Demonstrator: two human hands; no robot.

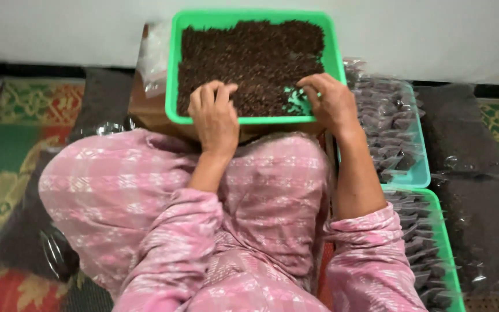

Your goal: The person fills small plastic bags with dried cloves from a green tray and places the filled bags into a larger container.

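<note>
Over the lap, propped on a brown cardboard box, sits the green tray, and it is spread nearly edge to edge with small dark brown dried bits. Left hand lies across the near rim, fingers curled together and pressing into the heap, clamped on nothing I can make out. Right hand works the near right corner, fingers bent and loosely apart, scraping bits aside so a patch of bare green floor shows. This stuff looks light, dry and loose: it should slide and scatter rather than hold together, so pinching or raking small amounts suits it better than grabbing. The tray itself seems thin, slightly flexible plastic; its raised rim is the sensible place to grip, both sides at once, kept level. To the right, filled clear packets crowd a teal tray and another green one.
</note>
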